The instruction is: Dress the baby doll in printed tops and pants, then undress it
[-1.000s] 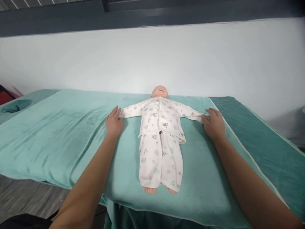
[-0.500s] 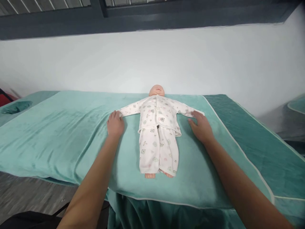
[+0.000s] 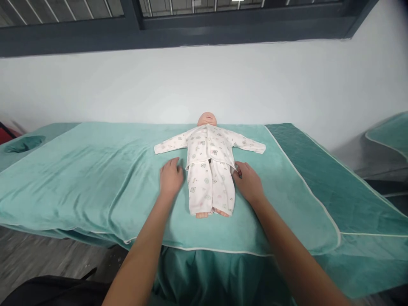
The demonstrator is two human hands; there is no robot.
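A baby doll point(image 3: 207, 118) lies on its back, arms stretched out sideways, its toes showing below the trouser cuffs. It wears a white printed long-sleeved shirt point(image 3: 208, 142) and matching trousers point(image 3: 200, 187). At the shirt's lower right corner, my right hand point(image 3: 249, 182) has thumb and fingers closed on the hem. My left hand point(image 3: 171, 177) rests on the green cover just left of the doll's waist, fingers loosely bent and apart, with nothing in them. A small gap seems to separate it from the shirt.
The light green cover point(image 3: 127, 170) has a white-piped edge and spreads over a bed with darker green fabric point(image 3: 318, 170) to the right. Behind stands a white wall point(image 3: 204, 80) under a dark window frame point(image 3: 223, 32). A green cushion-like shape point(image 3: 392, 131) is at far right.
Both my hands have left the sleeve cuffs and come inward and down to the doll's waist. My right hand has taken hold of the shirt hem.
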